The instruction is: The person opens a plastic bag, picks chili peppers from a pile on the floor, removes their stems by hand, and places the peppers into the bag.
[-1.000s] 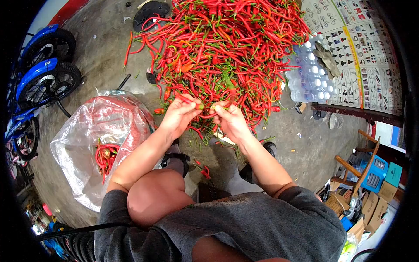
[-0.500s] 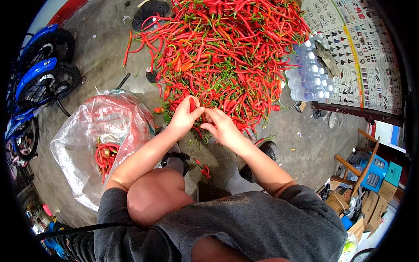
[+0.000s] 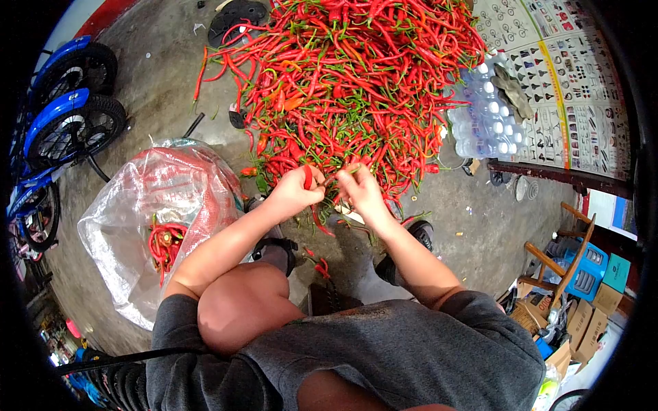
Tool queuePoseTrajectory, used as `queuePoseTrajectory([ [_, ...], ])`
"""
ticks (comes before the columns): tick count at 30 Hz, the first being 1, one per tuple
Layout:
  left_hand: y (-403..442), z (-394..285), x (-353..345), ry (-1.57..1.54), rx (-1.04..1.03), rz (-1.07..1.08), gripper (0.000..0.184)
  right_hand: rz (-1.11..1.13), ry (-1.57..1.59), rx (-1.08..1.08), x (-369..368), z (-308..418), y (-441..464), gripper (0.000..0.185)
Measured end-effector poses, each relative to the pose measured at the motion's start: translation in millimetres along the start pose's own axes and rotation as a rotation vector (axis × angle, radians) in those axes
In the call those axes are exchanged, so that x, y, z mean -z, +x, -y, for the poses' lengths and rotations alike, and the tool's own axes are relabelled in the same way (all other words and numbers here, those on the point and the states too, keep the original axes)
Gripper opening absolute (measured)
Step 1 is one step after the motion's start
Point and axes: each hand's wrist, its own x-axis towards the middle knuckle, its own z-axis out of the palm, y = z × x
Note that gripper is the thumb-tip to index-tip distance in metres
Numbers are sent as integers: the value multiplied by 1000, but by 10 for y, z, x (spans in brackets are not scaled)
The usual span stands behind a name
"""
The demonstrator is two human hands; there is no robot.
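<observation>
A large heap of red chili peppers with green stems lies on the floor in front of me. At its near edge, my left hand is closed around a red chili pepper. Another long red chili shows just below that hand; whether it is held there is unclear. My right hand is a little to the right, thumb and fingers pinched on a small greenish piece that looks like a chili stem. A clear plastic sack stands open at my left, with several red chilies inside.
Shrink-wrapped water bottles stand right of the heap, beside a printed poster board. Blue-fendered bikes line the left side. A wooden chair, a blue plastic stool and cardboard boxes are at right. Loose chilies lie between my feet.
Both hands have come slightly nearer to me and moved a little apart. A long red chili now shows below my left hand, and a pale object is visible under my right hand.
</observation>
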Motion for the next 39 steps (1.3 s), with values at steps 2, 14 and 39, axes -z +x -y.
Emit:
queuePoseTrajectory([
  [2, -78, -193, -1, 211, 16, 13, 16, -25, 56, 25, 25, 89, 7, 19],
  [14, -129, -259, 144, 1075, -663, 33, 9, 382, 129, -222, -40, 339, 8, 21],
  [39, -37, -347, 288, -584, 34, -235, 22, 106, -1290, 32, 27, 13, 1547, 64],
])
